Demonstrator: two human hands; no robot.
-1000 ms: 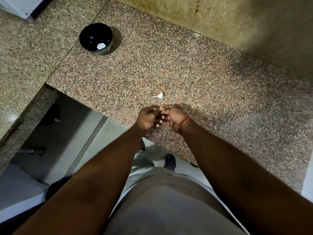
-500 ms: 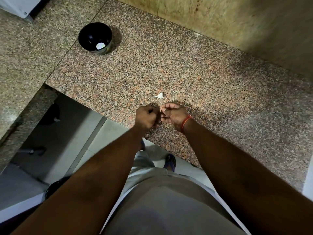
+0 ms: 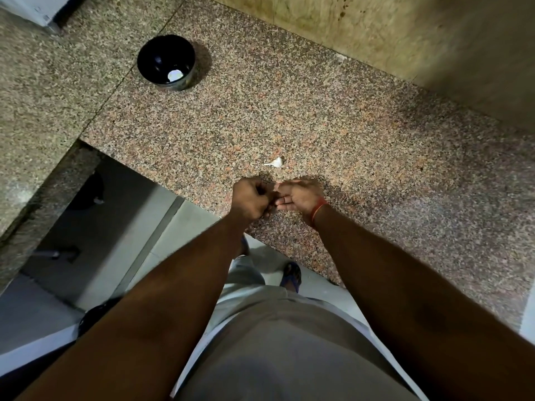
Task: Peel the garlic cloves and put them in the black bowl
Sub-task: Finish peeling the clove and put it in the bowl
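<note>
My left hand (image 3: pixel 251 201) is curled into a fist over the counter's front edge, its fingertips meeting those of my right hand (image 3: pixel 301 195). Between them both hands pinch a small garlic clove, which the fingers almost wholly hide. My right wrist wears a red thread. An unpeeled white garlic clove (image 3: pixel 275 162) lies on the granite just beyond my hands. The black bowl (image 3: pixel 150 47) stands far off at the back left, and one peeled clove (image 3: pixel 175 75) lies inside it.
The speckled granite counter (image 3: pixel 347 146) runs right and back to a beige wall (image 3: pixel 376 30). A second slab (image 3: pixel 43 91) joins it at the left. Below the front edge are the floor and my foot (image 3: pixel 291 277).
My hands have stayed in place over the counter edge. The left fist has rolled slightly and the right hand's fingers have shifted where they meet. The bowl and the loose clove have not moved.
</note>
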